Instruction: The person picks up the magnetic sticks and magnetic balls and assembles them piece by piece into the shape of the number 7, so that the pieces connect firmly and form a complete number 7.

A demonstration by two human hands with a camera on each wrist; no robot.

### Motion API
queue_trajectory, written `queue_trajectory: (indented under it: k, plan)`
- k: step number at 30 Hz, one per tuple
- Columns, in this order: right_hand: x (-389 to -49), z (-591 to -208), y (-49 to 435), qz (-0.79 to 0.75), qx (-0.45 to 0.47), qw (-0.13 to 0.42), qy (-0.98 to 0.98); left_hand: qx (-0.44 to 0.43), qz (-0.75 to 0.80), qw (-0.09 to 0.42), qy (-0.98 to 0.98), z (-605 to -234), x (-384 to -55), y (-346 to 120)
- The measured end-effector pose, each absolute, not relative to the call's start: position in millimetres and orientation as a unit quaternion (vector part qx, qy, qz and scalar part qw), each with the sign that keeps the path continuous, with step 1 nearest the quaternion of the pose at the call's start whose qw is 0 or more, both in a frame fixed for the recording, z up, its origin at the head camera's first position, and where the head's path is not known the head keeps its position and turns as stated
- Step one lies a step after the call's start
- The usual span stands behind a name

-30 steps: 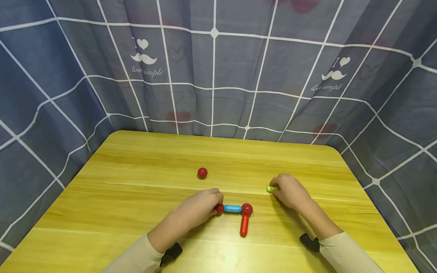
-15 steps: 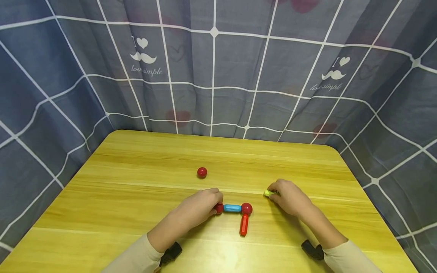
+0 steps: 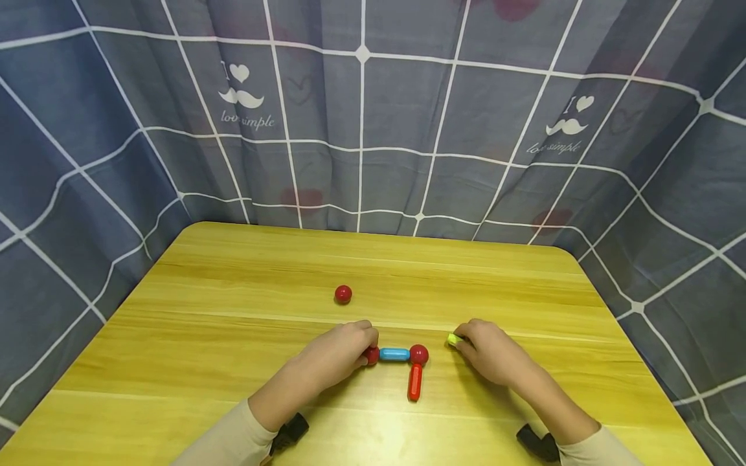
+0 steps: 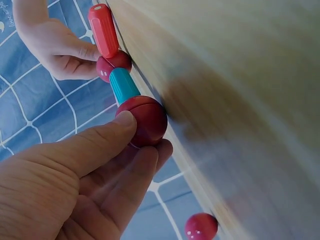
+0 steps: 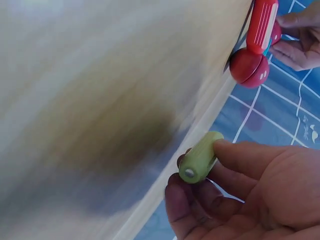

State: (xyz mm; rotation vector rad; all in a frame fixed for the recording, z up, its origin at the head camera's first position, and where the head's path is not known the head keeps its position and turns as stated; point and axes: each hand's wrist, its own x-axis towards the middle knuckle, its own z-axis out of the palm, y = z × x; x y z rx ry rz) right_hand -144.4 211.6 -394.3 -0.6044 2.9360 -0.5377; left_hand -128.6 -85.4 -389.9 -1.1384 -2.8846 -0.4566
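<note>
My left hand (image 3: 338, 353) pinches a red ball (image 4: 145, 121) between thumb and fingers at the left end of a joined piece. From that ball a ribbed blue rod (image 3: 394, 355) runs right to a second red ball (image 3: 418, 354). A red rod (image 3: 414, 382) extends from the second ball toward the near side. To the right, my right hand (image 3: 492, 353) pinches a short yellow-green rod (image 5: 201, 157), whose end shows a silvery metal dot. That rod is apart from the joined piece, a short way right of the second ball.
A loose red ball (image 3: 343, 294) lies on the wood-grain table (image 3: 262, 265), beyond my left hand. Grey-blue checked curtains (image 3: 396, 116) stand along the table's back and sides. A black wrist mount (image 3: 289, 432) sits under the left sleeve.
My right hand has moved nearer and slightly left with the yellow-green rod, which has turned a little. My left hand stays on the red ball, and the joined piece has hardly moved.
</note>
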Motion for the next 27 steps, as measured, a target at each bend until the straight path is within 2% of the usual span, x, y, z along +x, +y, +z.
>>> queue_trajectory:
  k: [10,23,27]
  plan:
    - [-131.1,-396.6,207.6,-0.229,-0.196,0.097,0.948,-0.368,-0.135,0.011,-0.920,-390.7,-129.4,-84.9]
    - [-122.9,-400.1,199.8,-0.248,-0.167,0.102,0.949,-0.370,-0.136,0.016,-0.919,-391.7,-129.8,-85.4]
    - [-120.0,-399.2,197.2,-0.286,-0.174,0.135,0.933,-0.369,-0.138,0.015,-0.919,-391.6,-129.4,-85.3]
